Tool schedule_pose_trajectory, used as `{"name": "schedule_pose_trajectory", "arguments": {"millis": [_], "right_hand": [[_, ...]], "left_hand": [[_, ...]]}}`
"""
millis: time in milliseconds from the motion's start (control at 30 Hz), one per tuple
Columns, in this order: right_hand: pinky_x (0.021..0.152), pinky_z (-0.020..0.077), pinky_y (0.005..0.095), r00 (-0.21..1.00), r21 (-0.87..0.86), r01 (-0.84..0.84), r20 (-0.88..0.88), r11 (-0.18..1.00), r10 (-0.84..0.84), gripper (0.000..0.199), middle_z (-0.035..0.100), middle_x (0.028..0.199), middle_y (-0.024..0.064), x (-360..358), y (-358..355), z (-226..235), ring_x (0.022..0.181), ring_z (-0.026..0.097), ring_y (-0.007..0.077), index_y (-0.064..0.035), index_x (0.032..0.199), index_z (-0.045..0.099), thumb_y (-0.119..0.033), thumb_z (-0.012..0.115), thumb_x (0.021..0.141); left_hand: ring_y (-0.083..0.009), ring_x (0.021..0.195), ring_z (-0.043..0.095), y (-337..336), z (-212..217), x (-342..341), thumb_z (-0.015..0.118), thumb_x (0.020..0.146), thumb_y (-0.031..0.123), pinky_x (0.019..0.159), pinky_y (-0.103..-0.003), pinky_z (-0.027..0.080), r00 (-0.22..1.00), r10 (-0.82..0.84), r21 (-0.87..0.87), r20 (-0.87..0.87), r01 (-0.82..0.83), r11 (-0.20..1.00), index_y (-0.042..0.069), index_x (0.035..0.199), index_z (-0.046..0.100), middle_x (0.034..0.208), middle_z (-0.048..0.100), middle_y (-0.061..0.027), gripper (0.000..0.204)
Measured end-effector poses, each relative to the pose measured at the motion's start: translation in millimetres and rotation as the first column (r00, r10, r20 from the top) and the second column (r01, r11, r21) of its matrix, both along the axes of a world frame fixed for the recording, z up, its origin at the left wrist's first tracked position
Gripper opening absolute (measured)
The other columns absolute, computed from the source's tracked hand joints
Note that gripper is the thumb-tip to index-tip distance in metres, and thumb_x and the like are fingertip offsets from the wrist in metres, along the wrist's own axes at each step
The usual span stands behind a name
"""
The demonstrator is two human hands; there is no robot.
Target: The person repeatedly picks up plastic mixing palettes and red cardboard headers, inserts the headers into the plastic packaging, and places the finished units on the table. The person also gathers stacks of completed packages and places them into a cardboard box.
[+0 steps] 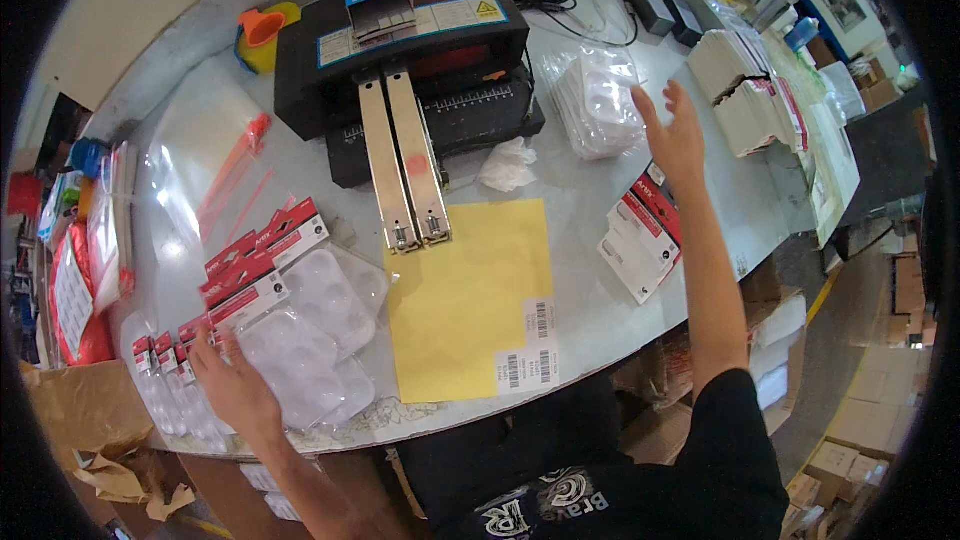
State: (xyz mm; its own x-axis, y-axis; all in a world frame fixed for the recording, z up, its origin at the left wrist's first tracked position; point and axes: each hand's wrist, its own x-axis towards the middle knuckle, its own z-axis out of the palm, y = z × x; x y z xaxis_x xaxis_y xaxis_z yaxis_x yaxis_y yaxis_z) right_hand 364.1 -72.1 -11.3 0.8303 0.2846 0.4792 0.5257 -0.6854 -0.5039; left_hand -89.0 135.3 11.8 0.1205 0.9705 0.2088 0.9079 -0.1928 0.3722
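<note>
My right hand (676,130) is raised at the right, its thumb and fingers apart and nothing between them. Just left of it lies a stack of clear plastic paint palettes (600,105). Below its wrist are several red-and-white header cards (645,235), partly overlapping. At the lower left, my left hand (235,380) reaches over packed white palettes (318,305) with red header cards. Its fingers are stretched and slightly apart, near the cards' edges; whether they touch is unclear. Beside it, more carded palettes (170,390) overlap in a row.
A black sealing machine (430,40) with a metal track (400,160) stands at the back. A yellow sheet (465,300) with barcode labels (540,340) lies in front. Clear bags (205,140) are at left, crumpled plastic (508,165) mid-table, stacked white cards (745,90) at right.
</note>
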Motion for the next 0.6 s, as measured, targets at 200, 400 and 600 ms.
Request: {"name": "schedule_pose_trajectory", "arguments": {"millis": [200,400,600], "right_hand": [[0.075,0.0524,0.0401,0.501,0.006,-0.165,-0.861,0.986,0.089,0.109,0.058,0.112,0.0268,56,38,-8,0.094,0.064,0.0283,0.0212,0.119,0.044,-0.057,0.085,0.054],[0.075,0.0514,0.0358,0.450,-0.001,-0.395,-0.872,0.919,0.192,0.096,0.063,0.104,0.0220,38,42,-4,0.092,0.064,0.0264,0.0177,0.110,0.055,-0.048,0.089,0.048],[0.068,0.0516,0.0306,0.670,0.043,-0.173,-0.727,0.984,0.149,0.068,0.067,0.088,0.0142,11,30,13,0.074,0.065,0.0200,0.0112,0.103,0.061,-0.032,0.086,0.057]], "left_hand": [[-0.0271,0.138,0.029,-55,-47,54,0.064,0.082,0.023,0.109,-0.046,0.022,0.802,-0.566,-0.109,-0.194,0.555,0.824,0.024,0.135,0.048,0.147,0.036,-0.0061,0.055],[-0.0258,0.141,0.020,-32,-54,31,0.061,0.085,0.027,0.111,-0.045,0.015,0.742,-0.528,-0.192,-0.413,0.496,0.847,0.033,0.134,0.048,0.151,0.030,0.0002,0.051],[-0.0302,0.140,0.021,-11,-51,-8,0.061,0.086,0.024,0.110,-0.048,0.013,0.754,-0.479,-0.189,-0.448,0.444,0.876,0.022,0.133,0.050,0.151,0.029,-0.0045,0.048]]}}
